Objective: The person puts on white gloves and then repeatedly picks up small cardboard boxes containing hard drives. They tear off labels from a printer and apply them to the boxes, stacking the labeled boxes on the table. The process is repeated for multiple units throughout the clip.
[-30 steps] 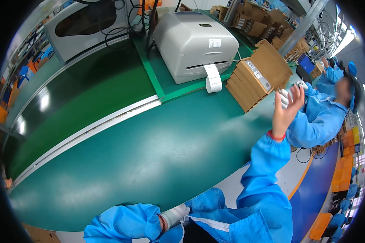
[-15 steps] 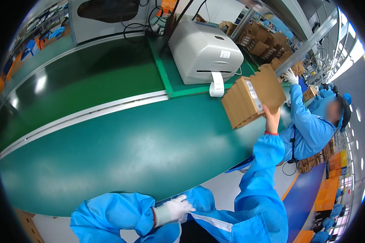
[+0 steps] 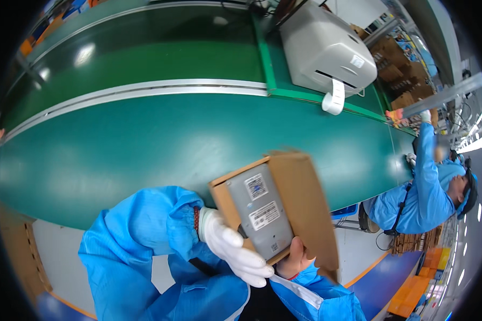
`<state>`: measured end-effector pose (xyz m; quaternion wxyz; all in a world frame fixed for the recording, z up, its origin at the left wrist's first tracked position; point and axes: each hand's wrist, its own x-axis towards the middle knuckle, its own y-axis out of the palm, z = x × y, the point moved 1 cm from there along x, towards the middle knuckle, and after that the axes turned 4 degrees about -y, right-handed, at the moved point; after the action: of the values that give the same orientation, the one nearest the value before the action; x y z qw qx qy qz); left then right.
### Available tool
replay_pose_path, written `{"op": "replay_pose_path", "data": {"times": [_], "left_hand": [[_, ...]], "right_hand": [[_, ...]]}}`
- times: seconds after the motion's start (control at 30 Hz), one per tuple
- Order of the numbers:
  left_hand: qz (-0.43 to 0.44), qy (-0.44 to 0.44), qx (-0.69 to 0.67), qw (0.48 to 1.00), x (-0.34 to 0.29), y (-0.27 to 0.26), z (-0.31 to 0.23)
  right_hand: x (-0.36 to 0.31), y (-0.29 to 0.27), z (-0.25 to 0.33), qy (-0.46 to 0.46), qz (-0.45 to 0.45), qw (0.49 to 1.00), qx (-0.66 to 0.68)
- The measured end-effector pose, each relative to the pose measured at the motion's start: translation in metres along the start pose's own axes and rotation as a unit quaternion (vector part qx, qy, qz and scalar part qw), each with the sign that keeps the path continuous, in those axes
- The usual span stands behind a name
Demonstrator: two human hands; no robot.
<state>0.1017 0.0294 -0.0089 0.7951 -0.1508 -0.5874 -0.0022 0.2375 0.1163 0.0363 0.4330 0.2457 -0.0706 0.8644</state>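
A brown cardboard box [image 3: 308,206] with its lid flap raised is tilted toward me, over the table's near edge. Inside lies a flat grey metal device [image 3: 278,229] bearing white printed labels. My bare right hand [image 3: 295,258] grips the box's near right corner, thumb on the rim beside the device. In a white glove, my left hand [image 3: 235,251] rests along the box's near left side. Its fingers are stretched out, and they seem to touch the cardboard without wrapping round it. The fingers on the box's underside are hidden.
A green work table [image 3: 160,144] spans the front, with a metal rail [image 3: 144,90] behind it. A pale label printer [image 3: 326,51] with a curling paper strip [image 3: 334,99] stands at the back right. A co-worker in blue [image 3: 431,187] is at the right; cardboard boxes [image 3: 407,69] are stacked behind.
My right hand has brought the box from beside the printer down close to me, and its labelled contents now show. My left hand has risen from my lap to the box's side.
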Motion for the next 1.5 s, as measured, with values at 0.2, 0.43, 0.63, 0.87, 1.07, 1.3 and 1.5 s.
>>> {"op": "replay_pose_path", "data": {"times": [0.2,0.43,0.63,0.87,1.07,1.3,1.5], "left_hand": [[-0.012,-0.019,-0.018,1.000,-0.018,0.000,-0.004],[0.032,-0.048,-0.060,0.997,-0.010,-0.008,-0.004],[0.203,-0.074,-0.045,0.975,-0.025,-0.035,-0.033],[0.208,-0.112,0.086,0.968,-0.005,-0.021,-0.033],[0.104,-0.216,-0.015,0.971,0.039,0.004,-0.026],[0.051,-0.195,-0.027,0.979,0.032,0.012,0.009],[0.087,-0.230,-0.066,0.967,0.020,-0.001,0.015]], "right_hand": [[-0.015,-0.007,-0.010,0.055,-0.008,0.996,0.063],[-0.011,-0.015,-0.007,0.042,0.045,0.996,0.065],[0.023,-0.042,0.006,0.070,0.179,0.970,-0.152],[0.085,-0.058,0.002,0.180,0.224,0.954,-0.091],[0.156,-0.022,0.041,0.110,0.440,0.865,-0.213],[0.178,0.049,0.025,0.017,0.518,0.746,-0.418],[0.158,0.065,0.020,-0.206,0.308,0.824,-0.429]]}}
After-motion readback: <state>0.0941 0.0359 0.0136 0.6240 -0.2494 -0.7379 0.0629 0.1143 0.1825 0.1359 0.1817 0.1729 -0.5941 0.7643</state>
